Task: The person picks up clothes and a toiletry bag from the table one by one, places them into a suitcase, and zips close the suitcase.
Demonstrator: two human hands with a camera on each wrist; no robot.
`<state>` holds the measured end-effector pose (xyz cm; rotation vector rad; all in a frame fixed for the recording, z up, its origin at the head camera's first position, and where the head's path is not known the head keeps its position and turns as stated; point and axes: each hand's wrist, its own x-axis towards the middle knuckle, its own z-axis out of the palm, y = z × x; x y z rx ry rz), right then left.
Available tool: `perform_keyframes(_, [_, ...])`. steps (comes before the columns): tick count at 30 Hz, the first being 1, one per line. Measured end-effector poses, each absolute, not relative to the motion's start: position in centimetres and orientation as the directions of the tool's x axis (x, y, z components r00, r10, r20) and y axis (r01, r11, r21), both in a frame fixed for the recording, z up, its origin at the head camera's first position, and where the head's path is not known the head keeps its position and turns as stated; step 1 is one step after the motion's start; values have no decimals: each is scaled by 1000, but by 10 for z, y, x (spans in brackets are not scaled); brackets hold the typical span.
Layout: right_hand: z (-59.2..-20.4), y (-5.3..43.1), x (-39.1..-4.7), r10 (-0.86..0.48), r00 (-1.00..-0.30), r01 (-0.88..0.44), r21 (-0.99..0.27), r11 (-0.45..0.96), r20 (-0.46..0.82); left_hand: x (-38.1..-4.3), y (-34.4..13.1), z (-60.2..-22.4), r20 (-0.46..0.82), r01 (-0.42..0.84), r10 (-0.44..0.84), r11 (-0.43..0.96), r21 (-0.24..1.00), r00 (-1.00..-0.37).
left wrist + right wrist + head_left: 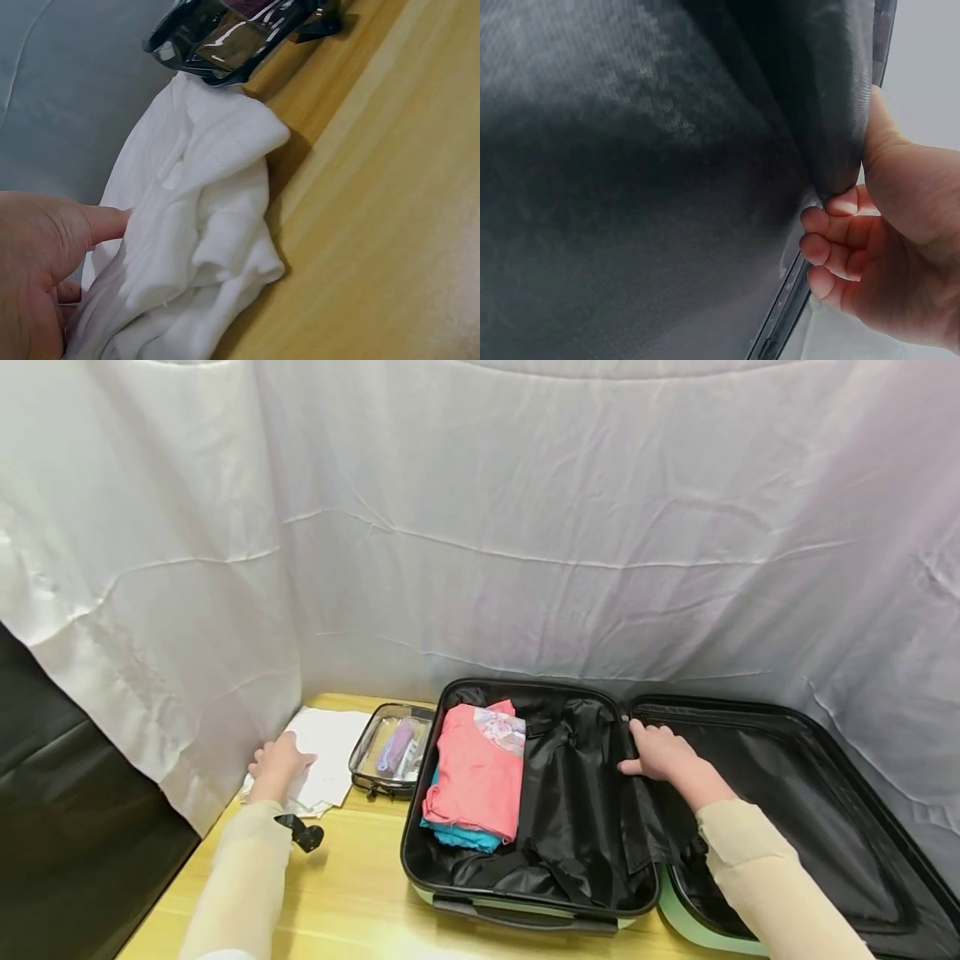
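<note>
My left hand (276,767) is at the near left side of a folded white cloth (333,747) on the table. In the left wrist view, the thumb lies against the bunched cloth (202,210) and the other fingers are partly hidden at its edge. Over the middle of an open suitcase (525,911), my right hand (666,753) pinches the edge of a black lining flap (639,831). The right wrist view has the flap's fabric (829,97) gathered between thumb and fingertips. A folded coral shirt (480,768) with a printed patch lies inside the left half, on top of blue fabric (461,837).
A clear, black-edged pouch (362,760) with a purple item inside stands between the white cloth and the suitcase. The suitcase's right half (810,827) lies open, black inside. Grey-white curtains (525,527) hang behind and beside the wooden table (352,893).
</note>
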<state>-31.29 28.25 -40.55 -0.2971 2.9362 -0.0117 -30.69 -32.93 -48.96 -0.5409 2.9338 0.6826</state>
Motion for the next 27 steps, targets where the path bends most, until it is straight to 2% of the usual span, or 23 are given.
perform_keyframes(8, [-406, 283, -314, -202, -961, -200, -29, 979, -189, -308, -325, -490, -91, -371, -366, 840, 396, -926])
perform_keyframes(19, [-408, 279, -313, -205, -960, -200, -48, 979, -190, -311, -329, -489, -25, -382, -415, 809, 447, -909])
perform_keyframes(23, [-406, 281, -312, -192, -964, -190, -31, 981, -185, -309, -328, -492, -39, -362, -390, 806, 469, -920])
perform_keyframes(27, [-406, 282, -313, -195, -964, -195, -18, 981, -182, -307, -330, -494, -72, -355, -361, 826, 438, -930])
